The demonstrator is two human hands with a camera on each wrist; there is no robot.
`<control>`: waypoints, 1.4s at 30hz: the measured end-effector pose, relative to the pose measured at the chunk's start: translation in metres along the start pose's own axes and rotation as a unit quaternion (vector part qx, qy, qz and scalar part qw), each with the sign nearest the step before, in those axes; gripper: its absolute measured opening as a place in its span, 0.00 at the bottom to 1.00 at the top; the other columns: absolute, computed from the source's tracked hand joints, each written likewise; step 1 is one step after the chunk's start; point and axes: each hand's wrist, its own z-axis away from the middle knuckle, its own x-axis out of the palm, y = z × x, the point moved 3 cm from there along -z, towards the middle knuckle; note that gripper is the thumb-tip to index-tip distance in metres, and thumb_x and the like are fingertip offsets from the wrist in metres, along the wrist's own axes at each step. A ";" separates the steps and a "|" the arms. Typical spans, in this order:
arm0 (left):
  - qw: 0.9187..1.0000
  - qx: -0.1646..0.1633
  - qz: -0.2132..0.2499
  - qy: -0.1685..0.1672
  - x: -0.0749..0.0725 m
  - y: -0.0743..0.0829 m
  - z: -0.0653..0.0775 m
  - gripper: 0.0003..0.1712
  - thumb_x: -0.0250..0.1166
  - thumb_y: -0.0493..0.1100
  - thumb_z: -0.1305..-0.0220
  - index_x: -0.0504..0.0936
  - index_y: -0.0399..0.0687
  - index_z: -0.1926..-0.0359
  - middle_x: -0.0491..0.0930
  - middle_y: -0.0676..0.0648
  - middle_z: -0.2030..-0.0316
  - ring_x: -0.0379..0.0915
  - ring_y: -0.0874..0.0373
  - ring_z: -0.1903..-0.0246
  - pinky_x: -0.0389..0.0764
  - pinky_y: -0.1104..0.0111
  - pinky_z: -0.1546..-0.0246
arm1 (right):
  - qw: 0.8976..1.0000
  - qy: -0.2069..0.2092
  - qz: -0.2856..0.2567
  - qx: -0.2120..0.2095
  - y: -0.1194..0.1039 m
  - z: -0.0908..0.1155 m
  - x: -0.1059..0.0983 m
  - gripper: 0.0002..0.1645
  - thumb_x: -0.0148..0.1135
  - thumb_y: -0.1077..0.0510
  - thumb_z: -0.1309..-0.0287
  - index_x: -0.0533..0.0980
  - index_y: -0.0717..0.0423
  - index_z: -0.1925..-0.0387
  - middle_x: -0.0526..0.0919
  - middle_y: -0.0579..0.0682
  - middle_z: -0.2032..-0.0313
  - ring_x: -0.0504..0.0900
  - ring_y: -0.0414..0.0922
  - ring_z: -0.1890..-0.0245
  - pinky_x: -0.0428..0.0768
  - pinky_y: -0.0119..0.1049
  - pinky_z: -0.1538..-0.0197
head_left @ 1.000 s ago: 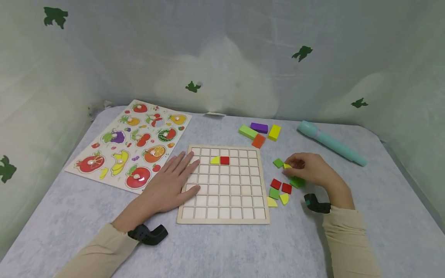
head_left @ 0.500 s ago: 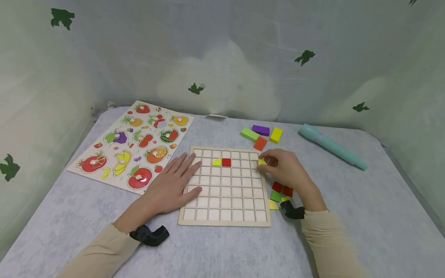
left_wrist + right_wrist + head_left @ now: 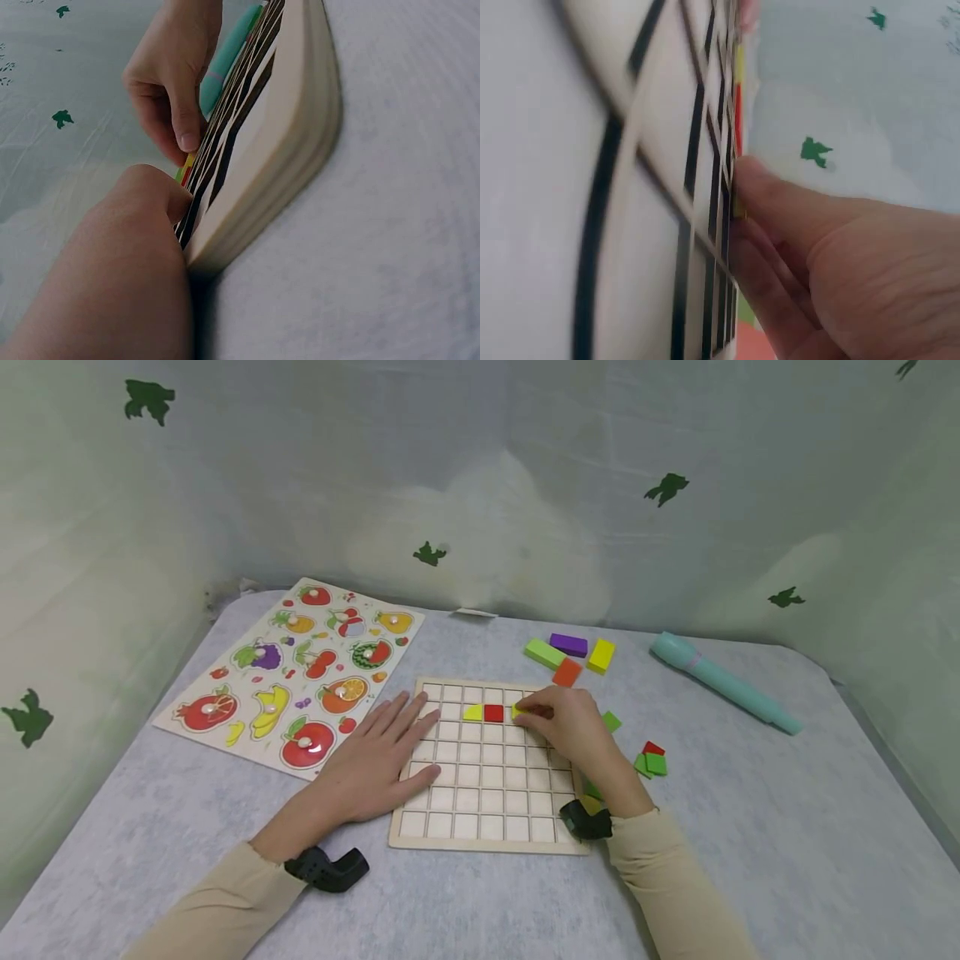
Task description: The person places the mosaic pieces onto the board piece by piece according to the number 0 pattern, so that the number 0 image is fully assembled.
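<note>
A wooden grid board (image 3: 487, 845) lies in the middle of the table. In its second row from the back sit a yellow quarter-round tile (image 3: 473, 712) and, touching it on the right, a red square tile (image 3: 493, 713). My right hand (image 3: 573, 727) pinches another yellow tile (image 3: 517, 712) between thumb and fingers, just right of the red one and down at the grid. Part of this tile is hidden by the fingers. My left hand (image 3: 375, 760) rests flat with spread fingers over the board's left edge.
Green tiles (image 3: 656, 765) and a red tile (image 3: 653, 748) lie right of the board, some partly hidden under my right wrist. Behind it are purple (image 3: 568, 645), yellow, orange and light green blocks. A fruit puzzle board (image 3: 255, 710) lies left; a teal tube-shaped object (image 3: 723, 682), back right.
My right hand has carried the yellow tile from the loose tiles on the right, leftward over the board to beside the red tile. My left hand has stayed in place.
</note>
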 end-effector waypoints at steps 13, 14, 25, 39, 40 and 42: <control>1.000 -0.002 0.001 0.004 -0.003 0.000 0.000 0.48 0.55 0.68 0.30 0.55 0.52 0.18 0.44 0.45 0.17 0.37 0.44 0.18 0.44 0.49 0.19 | 0.999 -0.015 0.018 -0.023 -0.008 -0.001 0.004 0.13 0.74 0.55 0.39 0.89 0.51 0.52 0.89 0.47 0.58 0.84 0.43 0.60 0.85 0.39 0.55; 1.000 -0.002 0.002 0.004 -0.003 0.000 0.000 0.48 0.56 0.68 0.30 0.55 0.52 0.18 0.45 0.45 0.17 0.37 0.44 0.18 0.44 0.49 0.19 | 1.000 -0.015 0.018 -0.020 -0.008 -0.001 0.004 0.13 0.74 0.55 0.39 0.89 0.51 0.53 0.89 0.47 0.58 0.84 0.43 0.60 0.85 0.39 0.55; 1.000 -0.007 0.002 0.004 -0.001 -0.002 0.003 0.49 0.57 0.68 0.31 0.55 0.52 0.18 0.45 0.45 0.17 0.37 0.43 0.18 0.45 0.48 0.19 | 0.999 -0.048 0.002 -0.005 -0.006 0.005 -0.004 0.17 0.72 0.55 0.36 0.86 0.52 0.46 0.88 0.47 0.54 0.83 0.43 0.59 0.85 0.39 0.53; 1.000 -0.007 0.008 0.004 0.000 -0.002 0.005 0.48 0.57 0.68 0.31 0.56 0.52 0.18 0.45 0.44 0.17 0.37 0.43 0.18 0.44 0.48 0.19 | 0.998 -0.050 0.008 0.039 0.032 0.032 -0.051 0.20 0.72 0.54 0.36 0.84 0.53 0.44 0.87 0.50 0.50 0.84 0.49 0.52 0.85 0.49 0.46; 1.000 -0.007 0.009 0.004 0.000 -0.002 0.006 0.48 0.57 0.68 0.31 0.56 0.51 0.18 0.45 0.45 0.17 0.37 0.43 0.18 0.44 0.48 0.19 | 0.998 -0.053 0.010 0.039 0.036 0.034 -0.054 0.20 0.72 0.54 0.36 0.84 0.53 0.44 0.87 0.50 0.49 0.84 0.49 0.52 0.85 0.50 0.45; 1.000 -0.007 0.008 0.004 0.000 -0.002 0.006 0.48 0.57 0.68 0.31 0.56 0.51 0.18 0.45 0.45 0.17 0.37 0.43 0.18 0.44 0.48 0.19 | 0.998 -0.059 0.010 0.030 0.044 0.036 -0.059 0.20 0.73 0.55 0.37 0.84 0.54 0.45 0.88 0.50 0.50 0.84 0.49 0.52 0.85 0.50 0.45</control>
